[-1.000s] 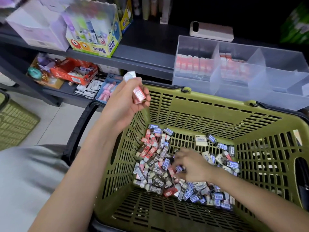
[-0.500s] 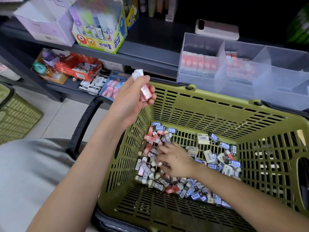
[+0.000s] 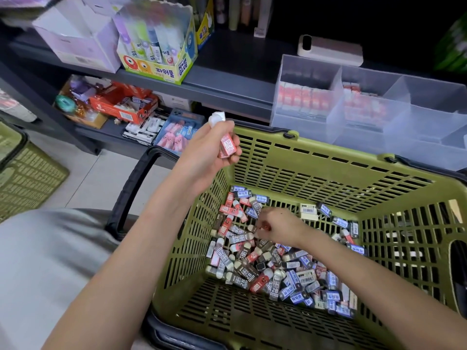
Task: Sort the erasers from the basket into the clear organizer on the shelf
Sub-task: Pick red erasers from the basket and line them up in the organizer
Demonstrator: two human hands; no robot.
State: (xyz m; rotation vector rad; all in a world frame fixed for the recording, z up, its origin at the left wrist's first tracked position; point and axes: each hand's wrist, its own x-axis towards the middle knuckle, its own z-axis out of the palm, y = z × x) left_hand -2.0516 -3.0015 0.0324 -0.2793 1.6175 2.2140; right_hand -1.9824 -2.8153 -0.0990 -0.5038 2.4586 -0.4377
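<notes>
A green plastic basket (image 3: 328, 173) holds a heap of several erasers (image 3: 265, 263) in red, blue and brown sleeves. My left hand (image 3: 209, 152) hovers over the basket's left rim and grips a few pink-sleeved erasers (image 3: 227, 146), one white end sticking up. Down in the heap, my right hand (image 3: 280, 226) pinches a small red eraser with curled fingers. The clear organizer (image 3: 429, 117) stands on the shelf behind the basket; its two left compartments hold rows of pink-red erasers and the right ones look bare.
A dark shelf (image 3: 227, 79) carries a glue-stick display box (image 3: 156, 46), a lilac box (image 3: 78, 41) and a phone (image 3: 328, 50). The lower shelf holds stationery packs (image 3: 174, 132). A second green basket (image 3: 22, 173) sits on the floor at left. The black basket handle (image 3: 134, 188) hangs left.
My right hand has moved left and up across the heap and closed its fingers on a red eraser. My left hand keeps holding its erasers in much the same place.
</notes>
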